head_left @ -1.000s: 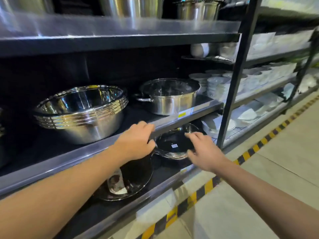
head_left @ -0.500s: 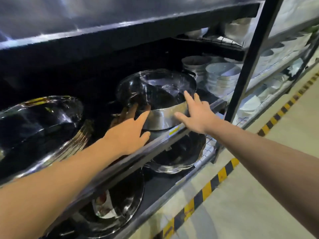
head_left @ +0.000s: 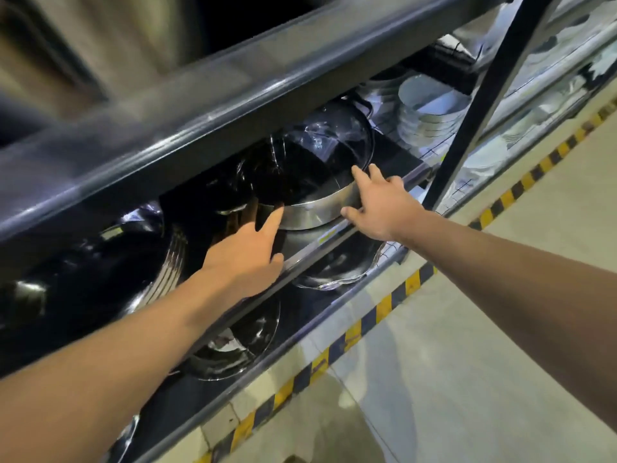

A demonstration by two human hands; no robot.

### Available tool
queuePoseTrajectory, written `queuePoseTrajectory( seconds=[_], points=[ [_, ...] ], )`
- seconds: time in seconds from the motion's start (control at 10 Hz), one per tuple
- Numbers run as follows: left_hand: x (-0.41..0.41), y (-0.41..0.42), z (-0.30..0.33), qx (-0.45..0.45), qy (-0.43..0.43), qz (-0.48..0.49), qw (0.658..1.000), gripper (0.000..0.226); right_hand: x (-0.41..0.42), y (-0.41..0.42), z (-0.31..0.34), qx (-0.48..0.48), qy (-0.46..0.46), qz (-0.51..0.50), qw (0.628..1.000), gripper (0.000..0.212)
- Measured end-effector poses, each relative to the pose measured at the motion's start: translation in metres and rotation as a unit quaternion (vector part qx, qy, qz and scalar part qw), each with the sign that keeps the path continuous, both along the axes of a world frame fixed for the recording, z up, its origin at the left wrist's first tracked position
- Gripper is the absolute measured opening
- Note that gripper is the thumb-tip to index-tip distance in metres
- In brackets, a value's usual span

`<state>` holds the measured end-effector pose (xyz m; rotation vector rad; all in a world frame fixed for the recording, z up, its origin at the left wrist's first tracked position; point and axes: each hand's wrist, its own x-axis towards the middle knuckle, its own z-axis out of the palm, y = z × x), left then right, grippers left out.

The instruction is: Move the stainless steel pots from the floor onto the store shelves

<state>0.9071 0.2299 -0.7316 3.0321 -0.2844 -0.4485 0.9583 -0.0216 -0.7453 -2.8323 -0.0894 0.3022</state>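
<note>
On the middle dark shelf (head_left: pixel 337 240) sits a wide, shiny stainless steel pot (head_left: pixel 310 182), close to the front edge. Both hands reach for it with fingers spread: the left hand (head_left: pixel 245 253) touches its wall at the left, the right hand (head_left: pixel 380 203) rests against its rim at the right. Neither hand is closed around it. Stacked steel bowls (head_left: pixel 110 262) stand to the left.

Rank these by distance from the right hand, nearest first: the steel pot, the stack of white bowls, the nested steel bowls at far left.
1. Steel pot: the right hand touches its rim, middle shelf.
2. White bowls: behind and to the right, same shelf.
3. Nested steel bowls: far left, beyond the left hand.
</note>
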Motion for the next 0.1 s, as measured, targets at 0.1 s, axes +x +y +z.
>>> queuePoseTrajectory(
  seconds=[0.1],
  points=[
    [-0.0223,-0.0058,0.0227,0.038,-0.017,0.03,0.999,0.073,-0.0242,0.0022,0.0289,-0.048,-0.001,0.06,0.997,0.064]
  ],
)
